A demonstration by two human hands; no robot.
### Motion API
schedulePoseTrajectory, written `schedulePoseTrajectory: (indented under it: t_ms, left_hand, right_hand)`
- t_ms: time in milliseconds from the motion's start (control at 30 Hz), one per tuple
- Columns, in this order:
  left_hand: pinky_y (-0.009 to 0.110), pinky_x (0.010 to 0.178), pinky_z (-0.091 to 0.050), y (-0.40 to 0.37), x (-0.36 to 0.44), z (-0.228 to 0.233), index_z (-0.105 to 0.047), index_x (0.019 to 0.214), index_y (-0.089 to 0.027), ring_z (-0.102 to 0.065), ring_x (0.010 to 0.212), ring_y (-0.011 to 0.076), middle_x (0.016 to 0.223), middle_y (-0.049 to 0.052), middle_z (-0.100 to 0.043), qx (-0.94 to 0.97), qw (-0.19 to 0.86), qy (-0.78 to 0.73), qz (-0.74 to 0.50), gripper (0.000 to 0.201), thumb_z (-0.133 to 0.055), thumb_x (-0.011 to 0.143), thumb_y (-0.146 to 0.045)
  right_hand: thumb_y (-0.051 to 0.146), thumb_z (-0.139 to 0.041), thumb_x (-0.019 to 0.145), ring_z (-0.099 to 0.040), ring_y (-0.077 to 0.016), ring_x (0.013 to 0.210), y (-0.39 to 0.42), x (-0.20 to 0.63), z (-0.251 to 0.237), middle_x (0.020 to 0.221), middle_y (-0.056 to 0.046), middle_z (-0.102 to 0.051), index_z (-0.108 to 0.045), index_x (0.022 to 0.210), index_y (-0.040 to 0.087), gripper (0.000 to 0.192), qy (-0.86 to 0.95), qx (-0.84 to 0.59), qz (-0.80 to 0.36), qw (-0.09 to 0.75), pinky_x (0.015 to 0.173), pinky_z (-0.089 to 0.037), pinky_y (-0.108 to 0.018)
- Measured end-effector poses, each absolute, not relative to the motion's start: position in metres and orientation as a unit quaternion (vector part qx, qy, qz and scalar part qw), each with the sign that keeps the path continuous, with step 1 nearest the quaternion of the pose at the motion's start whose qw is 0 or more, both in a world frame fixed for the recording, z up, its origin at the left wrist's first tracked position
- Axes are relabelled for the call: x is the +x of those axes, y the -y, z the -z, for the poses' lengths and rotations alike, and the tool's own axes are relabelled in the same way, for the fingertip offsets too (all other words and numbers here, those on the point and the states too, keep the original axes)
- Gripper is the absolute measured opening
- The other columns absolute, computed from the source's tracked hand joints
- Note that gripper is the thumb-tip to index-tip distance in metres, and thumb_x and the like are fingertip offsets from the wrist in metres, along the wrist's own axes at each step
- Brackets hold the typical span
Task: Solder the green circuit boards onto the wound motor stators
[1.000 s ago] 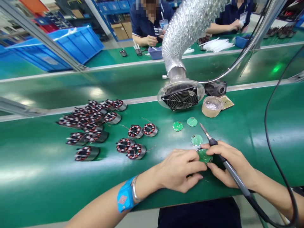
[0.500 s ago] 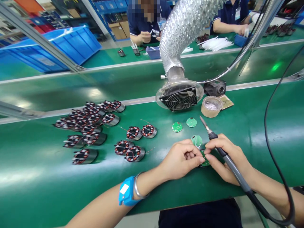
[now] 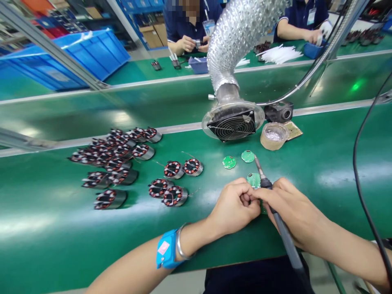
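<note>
Both my hands meet over a small round green circuit board (image 3: 262,208): left hand (image 3: 234,206) pinching closed on it, right hand (image 3: 294,214) gripping a grey-handled soldering iron (image 3: 277,218).

Cluster of wound motor stators (image 3: 116,157) on green bench (image 3: 61,220), fume extractor fan (image 3: 232,124) (foil duct above), blue crate (image 3: 88,55), white tubes (image 3: 280,55).
</note>
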State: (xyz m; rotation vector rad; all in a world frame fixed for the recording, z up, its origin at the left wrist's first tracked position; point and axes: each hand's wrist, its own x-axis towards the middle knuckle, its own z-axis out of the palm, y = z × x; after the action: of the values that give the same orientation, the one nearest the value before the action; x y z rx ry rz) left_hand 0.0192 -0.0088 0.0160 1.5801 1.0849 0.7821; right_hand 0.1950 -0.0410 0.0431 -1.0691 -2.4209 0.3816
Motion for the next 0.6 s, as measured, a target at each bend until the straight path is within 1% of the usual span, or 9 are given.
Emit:
schedulePoseTrajectory:
  t_ms: [133,233,300,433,533,600]
  left_hand:
    - [0.015,0.044,-0.034,0.008,0.018,-0.019,-0.054,0.056,-0.014,-0.041,0.049,0.0035,0.064,-0.004,-0.046,0.669,0.511,-0.447,-0.303,0.011,-0.057,0.06,-0.004]
    - [0.015,0.044,-0.036,0.006,0.017,-0.02,-0.055,0.055,-0.014,-0.043,0.049,0.0036,0.065,-0.004,-0.047,0.669,0.517,-0.446,-0.294,0.012,-0.058,0.059,-0.003]
    - [0.015,0.044,-0.036,0.005,0.017,-0.02,-0.055,0.055,-0.014,-0.043,0.049,0.0037,0.065,-0.004,-0.048,0.666,0.52,-0.449,-0.291,0.013,-0.057,0.059,-0.002]
    - [0.015,0.045,-0.036,0.004,0.017,-0.019,-0.055,0.055,-0.014,-0.044,0.05,0.0041,0.065,-0.003,-0.049,0.666,0.52,-0.455,-0.281,0.013,-0.058,0.059,-0.002]
    - [0.016,0.045,-0.036,0.004,0.018,-0.019,-0.056,0.055,-0.014,-0.044,0.05,0.0043,0.065,-0.003,-0.049,0.666,0.52,-0.458,-0.277,0.012,-0.058,0.059,-0.003]
    - [0.016,0.045,-0.036,0.004,0.018,-0.019,-0.056,0.055,-0.014,-0.044,0.05,0.0043,0.065,-0.003,-0.049,0.666,0.519,-0.459,-0.276,0.012,-0.058,0.059,-0.003]
  right_hand:
    - [0.003,-0.046,0.088,-0.052,-0.0162,0.069,0.045,0.209,-0.046,0.077,-0.002,-0.062,-0.052,0.126,0.02,0.042,0.844,-0.405,-0.149,0.318,0.067,-0.047,-0.031]
    - [0.006,-0.05,0.088,-0.059,-0.0162,0.072,0.052,0.222,-0.057,0.08,-0.003,-0.065,-0.051,0.133,0.02,0.047,0.828,-0.427,-0.144,0.334,0.066,-0.05,-0.03]
    - [0.011,-0.052,0.088,-0.061,-0.0165,0.07,0.055,0.23,-0.066,0.081,-0.004,-0.065,-0.054,0.132,0.021,0.045,0.824,-0.433,-0.155,0.33,0.061,-0.05,-0.029]
    - [0.016,-0.051,0.085,-0.066,-0.0201,0.071,0.055,0.242,-0.076,0.082,-0.005,-0.068,-0.062,0.112,0.024,0.031,0.814,-0.443,-0.203,0.315,0.049,-0.047,-0.029]
    - [0.013,-0.05,0.08,-0.068,-0.0213,0.073,0.049,0.243,-0.077,0.08,-0.002,-0.069,-0.06,0.1,0.027,0.026,0.823,-0.436,-0.218,0.292,0.048,-0.047,-0.029]
    - [0.01,-0.049,0.079,-0.069,-0.0205,0.073,0.045,0.241,-0.077,0.077,-0.001,-0.068,-0.06,0.097,0.027,0.027,0.831,-0.422,-0.23,0.281,0.049,-0.047,-0.029]
